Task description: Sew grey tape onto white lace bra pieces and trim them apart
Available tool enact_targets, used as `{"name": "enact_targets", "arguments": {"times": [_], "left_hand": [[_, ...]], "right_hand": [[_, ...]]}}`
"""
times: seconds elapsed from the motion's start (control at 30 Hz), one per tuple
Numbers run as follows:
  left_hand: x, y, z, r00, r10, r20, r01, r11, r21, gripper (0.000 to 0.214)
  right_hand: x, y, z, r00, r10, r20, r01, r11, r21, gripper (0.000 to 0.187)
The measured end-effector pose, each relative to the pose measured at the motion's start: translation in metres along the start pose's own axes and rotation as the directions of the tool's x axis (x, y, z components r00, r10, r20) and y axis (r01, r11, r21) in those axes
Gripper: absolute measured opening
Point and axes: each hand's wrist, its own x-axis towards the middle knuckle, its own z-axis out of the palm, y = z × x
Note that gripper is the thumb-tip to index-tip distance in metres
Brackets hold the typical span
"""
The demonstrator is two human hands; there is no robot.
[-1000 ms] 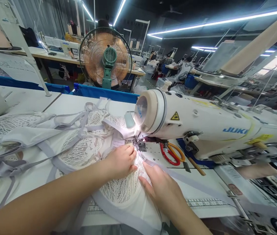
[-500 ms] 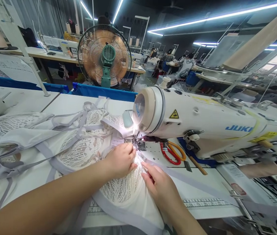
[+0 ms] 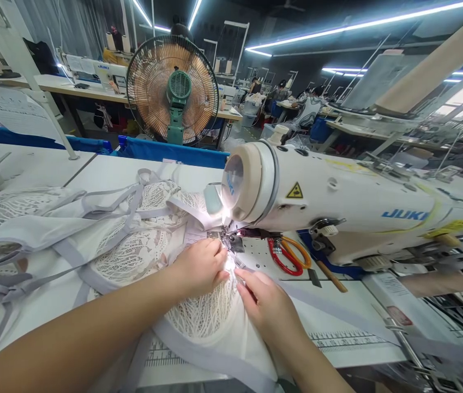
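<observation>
Seemingly at the stitching step, pinching the edge of the lace garment [image 3: 202, 316] with the right hand [image 3: 271, 307] near the working end of the sewing machine [image 3: 337, 199], resting the left hand [image 3: 199, 267] on it with grip hidden, and next likely needing an even feed.

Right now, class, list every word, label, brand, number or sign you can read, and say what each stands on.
"JUKI": arm of the near sewing machine, in blue.
"JUKI": its round end cover.
"JUKI": a background machine, at left.
Wordless sign: yellow warning triangle, on the near machine.
Too small or blurred: yellow label, paper sheet, ruler strip numbers, other small print.
</observation>
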Motion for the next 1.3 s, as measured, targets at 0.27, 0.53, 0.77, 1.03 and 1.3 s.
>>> {"name": "enact_targets", "arguments": {"times": [0.27, 0.53, 0.77, 1.03, 1.3], "left_hand": [[-0.001, 0.000, -0.001, 1.000, 0.005, -0.002, -0.005, 1.000, -0.009, 0.033], [0.001, -0.001, 0.000, 1.000, -0.005, -0.010, 0.005, 1.000, -0.006, 0.033], [0.001, 0.000, -0.002, 0.999, -0.030, 0.028, 0.031, 0.999, -0.008, 0.034], [0.003, -0.005, -0.010, 0.998, -0.034, 0.049, 0.035, 0.999, -0.012, 0.022], [-0.062, 0.010, -0.033, 0.985, -0.149, 0.084, 0.136, 0.981, 0.136, 0.046]], "right_hand": [[0.002, -0.001, -0.002, 1.000, 0.000, 0.026, 0.001, 0.999, -0.038, 0.032], [0.004, -0.005, -0.005, 0.998, 0.034, 0.055, -0.030, 0.998, -0.064, 0.032], [0.005, -0.005, -0.009, 0.994, 0.053, 0.096, -0.046, 0.996, -0.070, 0.033], [0.009, -0.007, -0.011, 0.992, -0.007, 0.124, 0.033, 0.977, -0.210, 0.040], [0.028, -0.023, -0.021, 0.929, 0.085, 0.360, 0.051, 0.934, -0.354, 0.066]]}}
